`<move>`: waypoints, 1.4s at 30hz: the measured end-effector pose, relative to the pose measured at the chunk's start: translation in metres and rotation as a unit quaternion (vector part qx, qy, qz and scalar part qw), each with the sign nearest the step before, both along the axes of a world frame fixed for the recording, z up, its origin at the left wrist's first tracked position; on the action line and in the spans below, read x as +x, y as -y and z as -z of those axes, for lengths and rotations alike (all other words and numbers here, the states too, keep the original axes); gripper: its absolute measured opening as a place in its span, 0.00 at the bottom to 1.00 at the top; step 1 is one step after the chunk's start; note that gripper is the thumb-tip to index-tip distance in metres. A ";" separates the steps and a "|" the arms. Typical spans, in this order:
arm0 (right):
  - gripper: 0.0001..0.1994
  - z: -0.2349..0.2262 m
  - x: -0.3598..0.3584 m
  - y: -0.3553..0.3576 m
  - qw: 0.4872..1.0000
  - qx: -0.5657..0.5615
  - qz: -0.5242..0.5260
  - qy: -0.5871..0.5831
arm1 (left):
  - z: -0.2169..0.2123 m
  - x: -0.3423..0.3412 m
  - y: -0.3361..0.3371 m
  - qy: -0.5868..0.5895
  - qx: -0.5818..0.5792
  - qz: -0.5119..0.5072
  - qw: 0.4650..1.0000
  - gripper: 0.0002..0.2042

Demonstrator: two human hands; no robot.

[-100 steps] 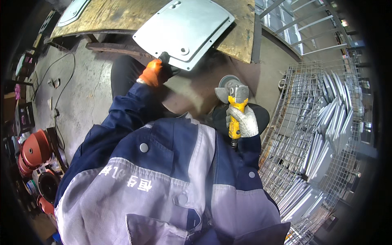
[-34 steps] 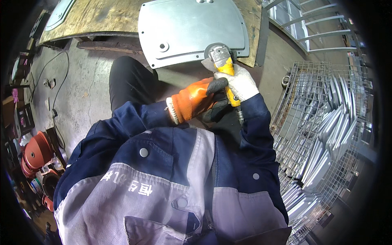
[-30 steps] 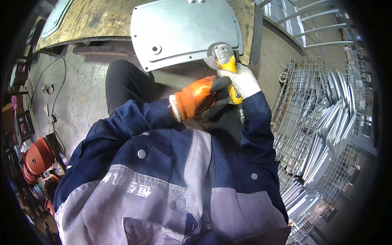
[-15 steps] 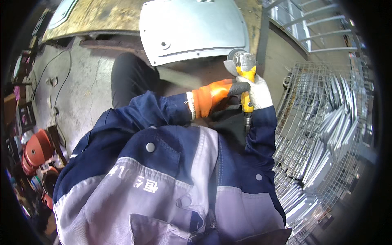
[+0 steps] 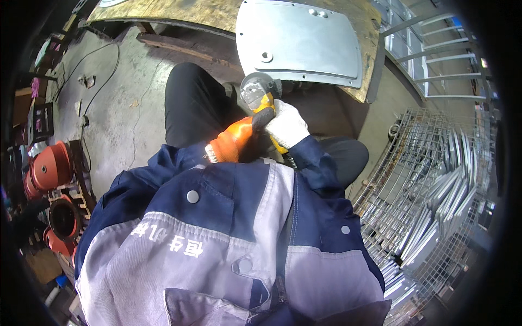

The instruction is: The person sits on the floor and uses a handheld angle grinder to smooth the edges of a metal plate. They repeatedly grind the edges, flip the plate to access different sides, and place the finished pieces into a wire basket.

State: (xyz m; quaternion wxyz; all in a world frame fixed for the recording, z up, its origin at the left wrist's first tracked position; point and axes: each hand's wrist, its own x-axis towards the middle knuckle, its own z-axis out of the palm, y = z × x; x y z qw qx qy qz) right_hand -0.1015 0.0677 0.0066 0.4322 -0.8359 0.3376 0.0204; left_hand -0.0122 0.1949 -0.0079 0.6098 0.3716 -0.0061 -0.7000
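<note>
Gripping the angle grinder (image 5: 263, 101) at 12 o'clock with the right hand (image 5: 287, 126); touching it with the left hand (image 5: 236, 137), cannot tell if clasping; likely stiff, head-heavy, best held round the yellow body (image 5: 278, 145), clear of the disc (image 5: 248, 86), near the pale panel (image 5: 299, 43) at 1 o'clock

I hold both hands close together, low in front of my torso. My left hand (image 5: 237, 139), gloved in orange with dark fingers (image 5: 263, 117), points inward and upward, curled closed. My right hand (image 5: 287, 126), gloved in white, is closed too, its forearm (image 5: 316, 164) slanting up toward my left.
</note>
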 end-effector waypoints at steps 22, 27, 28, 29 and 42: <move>0.19 0.037 -0.077 0.062 0.987 0.018 0.144 0.064 | -0.006 -0.048 0.077 0.149 -0.148 0.063 0.976 0.21; 0.18 0.026 -0.090 0.071 0.984 0.020 0.169 0.054 | -0.006 -0.055 0.089 0.107 -0.127 0.053 0.985 0.24; 0.18 0.025 -0.093 0.073 0.983 0.010 0.175 0.059 | -0.005 -0.058 0.094 0.293 -0.259 0.041 0.919 0.22; 0.18 0.024 -0.097 0.076 0.982 -0.001 0.173 0.077 | -0.005 -0.061 0.100 0.313 -0.240 0.080 0.916 0.20; 0.15 0.019 -0.157 0.109 0.743 0.429 0.406 0.314 | 0.008 -0.054 0.107 -0.050 0.021 0.204 0.977 0.21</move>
